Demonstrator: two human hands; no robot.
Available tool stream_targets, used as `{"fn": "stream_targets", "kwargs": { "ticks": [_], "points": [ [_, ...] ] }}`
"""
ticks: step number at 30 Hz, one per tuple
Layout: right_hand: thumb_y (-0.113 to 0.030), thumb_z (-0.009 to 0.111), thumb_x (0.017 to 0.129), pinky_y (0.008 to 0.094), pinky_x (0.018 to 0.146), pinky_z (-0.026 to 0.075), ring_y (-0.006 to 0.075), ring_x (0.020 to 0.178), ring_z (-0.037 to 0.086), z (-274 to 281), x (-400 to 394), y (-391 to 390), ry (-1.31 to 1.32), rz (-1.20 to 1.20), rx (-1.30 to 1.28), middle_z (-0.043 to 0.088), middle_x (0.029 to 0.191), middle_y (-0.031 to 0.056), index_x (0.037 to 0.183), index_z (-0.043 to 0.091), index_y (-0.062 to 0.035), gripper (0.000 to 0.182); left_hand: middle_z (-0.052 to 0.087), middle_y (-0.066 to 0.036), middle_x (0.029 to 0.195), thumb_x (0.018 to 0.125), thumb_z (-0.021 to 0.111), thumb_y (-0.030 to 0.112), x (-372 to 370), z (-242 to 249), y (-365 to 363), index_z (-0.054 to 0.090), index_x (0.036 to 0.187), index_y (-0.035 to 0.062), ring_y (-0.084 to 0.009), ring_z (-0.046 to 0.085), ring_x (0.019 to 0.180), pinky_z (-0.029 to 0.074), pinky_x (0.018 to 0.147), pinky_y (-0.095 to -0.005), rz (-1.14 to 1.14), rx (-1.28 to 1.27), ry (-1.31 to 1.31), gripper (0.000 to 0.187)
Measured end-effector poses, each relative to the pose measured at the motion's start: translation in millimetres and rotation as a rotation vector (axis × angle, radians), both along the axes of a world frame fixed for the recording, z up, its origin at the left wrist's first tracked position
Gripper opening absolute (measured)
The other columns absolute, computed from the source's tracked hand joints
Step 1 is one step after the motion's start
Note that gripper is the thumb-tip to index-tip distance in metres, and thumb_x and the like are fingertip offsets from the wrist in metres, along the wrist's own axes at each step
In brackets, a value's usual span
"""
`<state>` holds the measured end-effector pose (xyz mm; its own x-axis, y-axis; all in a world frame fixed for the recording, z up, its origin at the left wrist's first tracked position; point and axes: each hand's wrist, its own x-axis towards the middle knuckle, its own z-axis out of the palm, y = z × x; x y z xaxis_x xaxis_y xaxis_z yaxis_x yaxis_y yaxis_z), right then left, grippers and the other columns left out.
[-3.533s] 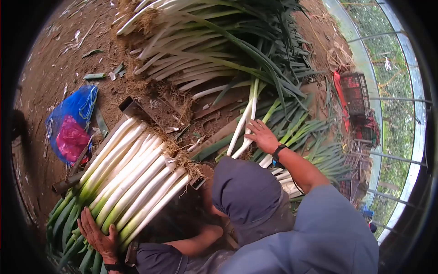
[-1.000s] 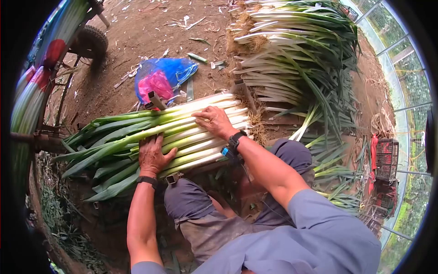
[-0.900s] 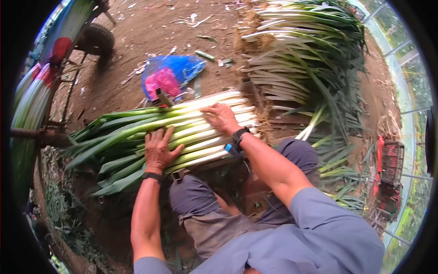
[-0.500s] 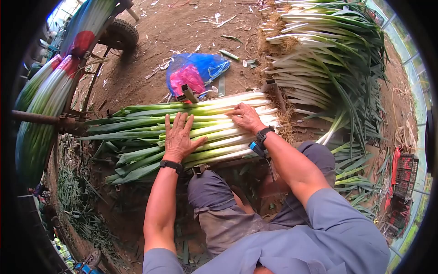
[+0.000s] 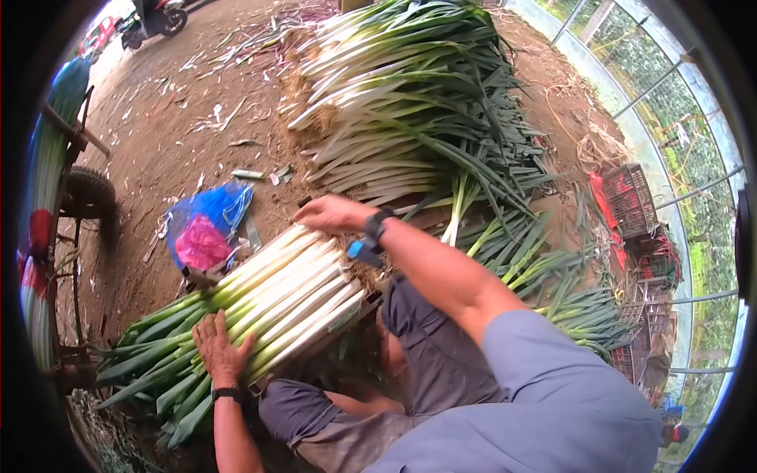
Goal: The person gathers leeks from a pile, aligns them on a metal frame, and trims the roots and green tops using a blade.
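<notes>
A layer of leeks (image 5: 284, 288) lies side by side across a low rack in front of my knees, white root ends to the right and green leaves to the left. My left hand (image 5: 221, 347) rests flat on the green part of the stalks, fingers spread, near the rack's front edge. Over the far corner of the white ends is my right hand (image 5: 335, 213), its fingers stretched out to the left beside a metal post of the rack. Part of the roots is hidden under the right wrist and its watch.
A large pile of leeks (image 5: 426, 94) lies beyond the rack, roots to the left. On the soil sits a blue net bag (image 5: 206, 213) with pink plastic. Tied leeks (image 5: 43, 173) stand on a wheeled cart at left. Crates (image 5: 627, 201) line the right wall.
The view has swung to the right. My right hand has moved from flat on the white stalks to the far corner by the roots; my left hand stays on the greens.
</notes>
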<state>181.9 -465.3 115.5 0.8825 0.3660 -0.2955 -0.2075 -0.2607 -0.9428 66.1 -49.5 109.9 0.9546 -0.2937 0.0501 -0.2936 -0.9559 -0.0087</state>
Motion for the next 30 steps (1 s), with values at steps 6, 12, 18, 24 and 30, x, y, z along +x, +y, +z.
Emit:
{"fn": "stream_targets", "kwargs": {
  "ticks": [6, 12, 18, 24, 30],
  "points": [
    [-0.016, 0.058, 0.095, 0.0287, 0.052, 0.048, 0.012, 0.059, 0.058, -110, -21, -199, 0.034, -0.661, -0.403, 0.068, 0.078, 0.0036, 0.122, 0.068, -0.0013, 0.033, 0.053, -0.019, 0.136, 0.068, 0.081, 0.051, 1, 0, -1, 0.053, 0.138, 0.0064, -0.038, 0.044, 0.134, 0.022, 0.123, -0.0549, -0.025, -0.004, -0.037, 0.088],
    [-0.026, 0.054, 0.105, 0.0388, 0.076, 0.062, 0.0331, 0.103, 0.071, -123, 35, -250, 0.165, -0.835, 0.192, 0.06, 0.134, 0.0281, 0.162, 0.019, -0.017, 0.068, 0.052, -0.019, 0.137, 0.067, 0.08, 0.053, 2, 4, -3, 0.052, 0.139, 0.0055, -0.0386, 0.043, 0.135, 0.021, 0.124, -0.0558, 0.002, 0.042, 0.014, 0.091],
    [-0.043, 0.033, 0.111, 0.0476, 0.083, 0.062, 0.0406, 0.107, 0.068, -116, 144, -248, 0.088, -1.044, 0.257, 0.044, 0.152, 0.0208, 0.162, 0.01, -0.0252, 0.059, 0.051, -0.02, 0.138, 0.07, 0.074, 0.061, 2, 5, -2, 0.051, 0.14, 0.0045, -0.0393, 0.042, 0.135, 0.021, 0.123, -0.0578, -0.039, 0.102, 0.006, 0.093],
    [-0.039, 0.039, 0.108, 0.0462, 0.085, 0.056, 0.032, 0.094, 0.067, -197, 187, -309, 0.092, -1.138, 0.46, 0.067, 0.117, 0.0132, 0.123, 0.062, -0.0088, 0.041, 0.051, -0.02, 0.138, 0.073, 0.068, 0.067, 4, 7, -4, 0.051, 0.139, 0.0036, -0.0401, 0.043, 0.134, 0.022, 0.122, -0.0592, -0.063, 0.122, -0.003, 0.094],
    [-0.022, 0.062, 0.094, 0.0358, 0.081, 0.051, 0.0208, 0.088, 0.064, -213, 146, -265, -0.349, -1.654, 0.301, 0.071, 0.099, 0.0064, 0.111, 0.071, -0.0065, 0.025, 0.051, -0.019, 0.14, 0.073, 0.067, 0.067, 2, 6, -1, 0.051, 0.14, 0.0043, -0.0393, 0.042, 0.136, 0.022, 0.123, -0.0582, -0.065, 0.123, -0.008, 0.093]
  ]
}}
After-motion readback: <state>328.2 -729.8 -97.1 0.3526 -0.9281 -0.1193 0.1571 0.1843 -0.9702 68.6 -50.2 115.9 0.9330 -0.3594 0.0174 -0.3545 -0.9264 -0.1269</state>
